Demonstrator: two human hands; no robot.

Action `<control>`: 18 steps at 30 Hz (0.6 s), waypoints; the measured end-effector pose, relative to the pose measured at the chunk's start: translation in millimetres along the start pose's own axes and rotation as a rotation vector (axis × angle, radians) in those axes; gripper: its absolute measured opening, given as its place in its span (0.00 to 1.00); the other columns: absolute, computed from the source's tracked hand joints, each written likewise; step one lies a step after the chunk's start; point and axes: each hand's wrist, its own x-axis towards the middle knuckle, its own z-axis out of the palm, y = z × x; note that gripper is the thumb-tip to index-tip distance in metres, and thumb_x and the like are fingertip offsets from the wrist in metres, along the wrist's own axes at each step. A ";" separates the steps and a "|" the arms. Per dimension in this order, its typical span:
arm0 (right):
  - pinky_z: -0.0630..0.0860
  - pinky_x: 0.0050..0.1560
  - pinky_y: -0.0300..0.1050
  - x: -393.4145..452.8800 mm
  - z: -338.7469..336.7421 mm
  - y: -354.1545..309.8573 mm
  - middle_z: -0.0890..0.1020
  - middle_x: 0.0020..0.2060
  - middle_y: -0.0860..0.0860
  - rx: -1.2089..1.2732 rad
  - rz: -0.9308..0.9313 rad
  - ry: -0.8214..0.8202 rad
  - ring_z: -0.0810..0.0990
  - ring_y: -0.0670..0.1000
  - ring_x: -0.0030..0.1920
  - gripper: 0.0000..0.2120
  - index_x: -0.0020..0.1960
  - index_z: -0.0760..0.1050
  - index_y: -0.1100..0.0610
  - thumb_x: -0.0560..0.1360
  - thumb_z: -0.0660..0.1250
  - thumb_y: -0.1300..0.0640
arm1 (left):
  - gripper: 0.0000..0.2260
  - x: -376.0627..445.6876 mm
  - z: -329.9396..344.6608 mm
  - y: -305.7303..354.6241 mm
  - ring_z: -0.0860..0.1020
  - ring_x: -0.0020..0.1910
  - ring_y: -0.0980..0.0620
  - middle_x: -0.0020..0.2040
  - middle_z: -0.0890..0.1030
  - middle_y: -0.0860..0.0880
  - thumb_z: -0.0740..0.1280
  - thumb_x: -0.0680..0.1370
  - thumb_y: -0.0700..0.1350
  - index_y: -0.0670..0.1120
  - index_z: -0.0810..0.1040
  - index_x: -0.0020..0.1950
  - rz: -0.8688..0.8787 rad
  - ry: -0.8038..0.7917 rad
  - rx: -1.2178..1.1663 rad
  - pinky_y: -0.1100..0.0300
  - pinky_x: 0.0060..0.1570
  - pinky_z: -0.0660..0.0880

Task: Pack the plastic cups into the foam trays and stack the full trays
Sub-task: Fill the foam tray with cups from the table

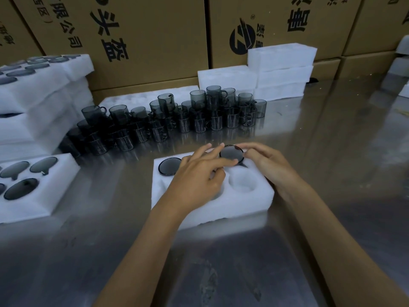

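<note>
The left hand [197,176] is reaching over the foam tray [243,202], its fingers spread and nearly straight, fingertips lying on the rim of a smoky cup [231,154]; the right hand [264,162] is meeting that cup from the other side, fingers loosely bent against its edge; the cup is sitting in the tray's far right pocket, between both hands; another cup [169,166] is lying in the far left pocket; loose cups [177,120] are standing stacked beyond the tray; a filled tray [55,185] is lying to its left.
</note>
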 end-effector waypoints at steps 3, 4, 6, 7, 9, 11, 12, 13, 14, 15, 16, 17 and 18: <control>0.80 0.57 0.47 0.7 -0.4 1.1 0.86 0.50 0.43 0.020 0.000 -0.019 0.85 0.47 0.53 0.14 0.50 0.85 0.42 0.78 0.66 0.60 | 0.18 0.2 -0.8 0.4 0.55 0.78 0.58 0.78 0.61 0.61 0.58 0.83 0.44 0.63 0.76 0.67 -0.005 -0.006 -0.005 0.66 0.60 0.49; 0.80 0.56 0.46 1.0 -1.2 1.4 0.86 0.50 0.43 0.026 0.001 -0.029 0.85 0.47 0.53 0.14 0.51 0.85 0.42 0.78 0.66 0.60 | 0.18 0.4 -1.4 0.5 0.57 0.77 0.58 0.78 0.62 0.60 0.59 0.83 0.44 0.63 0.76 0.67 -0.004 -0.007 -0.006 0.65 0.61 0.50; 0.80 0.55 0.46 1.6 -1.9 3.1 0.86 0.51 0.43 0.043 0.016 -0.052 0.85 0.47 0.53 0.14 0.53 0.84 0.41 0.78 0.67 0.58 | 0.17 2.1 -3.0 0.9 0.60 0.75 0.58 0.77 0.64 0.60 0.60 0.83 0.44 0.63 0.77 0.65 -0.010 -0.001 -0.015 0.65 0.61 0.51; 0.81 0.54 0.45 3.4 -1.8 4.9 0.86 0.51 0.43 0.065 0.028 -0.057 0.85 0.47 0.53 0.13 0.54 0.84 0.41 0.77 0.67 0.58 | 0.17 3.6 -4.3 1.0 0.62 0.74 0.59 0.76 0.67 0.60 0.61 0.82 0.44 0.63 0.78 0.64 -0.021 0.007 -0.023 0.65 0.60 0.52; 0.81 0.53 0.45 12.2 -1.6 9.3 0.86 0.52 0.48 0.136 0.056 0.020 0.85 0.49 0.51 0.12 0.54 0.83 0.42 0.77 0.68 0.57 | 0.16 8.3 -6.6 1.5 0.65 0.71 0.58 0.73 0.71 0.60 0.62 0.81 0.44 0.63 0.80 0.61 -0.046 0.023 -0.054 0.64 0.59 0.54; 0.78 0.49 0.47 31.8 -1.4 15.1 0.83 0.48 0.53 0.190 0.092 0.232 0.81 0.52 0.43 0.10 0.57 0.82 0.48 0.77 0.68 0.58 | 0.15 14.4 -8.9 0.9 0.68 0.67 0.56 0.69 0.75 0.60 0.63 0.81 0.44 0.63 0.82 0.58 -0.058 0.030 -0.080 0.60 0.60 0.57; 0.76 0.47 0.47 44.0 -1.3 18.6 0.81 0.47 0.53 0.159 0.088 0.319 0.77 0.51 0.40 0.11 0.59 0.80 0.52 0.78 0.67 0.59 | 0.15 17.2 -9.7 0.3 0.68 0.66 0.55 0.67 0.77 0.60 0.63 0.81 0.44 0.62 0.83 0.57 -0.056 0.032 -0.087 0.59 0.60 0.57; 0.74 0.46 0.47 56.5 -1.7 22.2 0.78 0.46 0.53 0.088 0.066 0.368 0.74 0.49 0.38 0.12 0.61 0.77 0.54 0.79 0.65 0.60 | 0.15 20.2 -9.7 -0.5 0.69 0.64 0.54 0.65 0.78 0.60 0.63 0.81 0.44 0.62 0.83 0.55 -0.051 0.035 -0.094 0.58 0.60 0.58; 0.74 0.47 0.46 68.7 -1.5 25.3 0.77 0.45 0.51 -0.016 0.032 0.381 0.73 0.49 0.38 0.14 0.64 0.75 0.55 0.79 0.64 0.61 | 0.14 22.2 -9.1 -1.7 0.69 0.63 0.54 0.64 0.78 0.60 0.63 0.81 0.43 0.62 0.84 0.54 -0.049 0.041 -0.105 0.58 0.60 0.58; 0.75 0.49 0.45 79.9 -0.9 28.1 0.75 0.46 0.50 -0.142 -0.006 0.371 0.73 0.48 0.40 0.17 0.67 0.73 0.56 0.78 0.64 0.62 | 0.15 23.3 -7.9 -3.0 0.69 0.62 0.54 0.63 0.79 0.60 0.63 0.80 0.43 0.62 0.84 0.53 -0.050 0.052 -0.115 0.58 0.60 0.58; 0.75 0.54 0.46 90.0 -0.6 30.5 0.74 0.48 0.50 -0.278 -0.038 0.357 0.74 0.49 0.44 0.20 0.69 0.71 0.54 0.78 0.64 0.61 | 0.15 23.5 -6.5 -4.5 0.69 0.61 0.55 0.63 0.78 0.61 0.63 0.80 0.43 0.62 0.84 0.52 -0.049 0.064 -0.124 0.59 0.59 0.57; 0.74 0.58 0.48 99.2 -0.5 31.9 0.74 0.51 0.50 -0.399 -0.058 0.349 0.75 0.50 0.49 0.23 0.72 0.69 0.52 0.77 0.65 0.60 | 0.15 23.9 -4.4 -5.8 0.68 0.60 0.56 0.62 0.78 0.61 0.63 0.80 0.43 0.62 0.85 0.52 -0.045 0.079 -0.130 0.61 0.58 0.56; 0.74 0.61 0.50 107.7 -0.6 32.7 0.75 0.55 0.52 -0.486 -0.068 0.344 0.76 0.52 0.53 0.26 0.74 0.67 0.50 0.77 0.65 0.59 | 0.15 24.1 -2.1 -7.0 0.68 0.59 0.56 0.62 0.78 0.61 0.64 0.80 0.42 0.61 0.85 0.52 -0.038 0.096 -0.131 0.61 0.58 0.56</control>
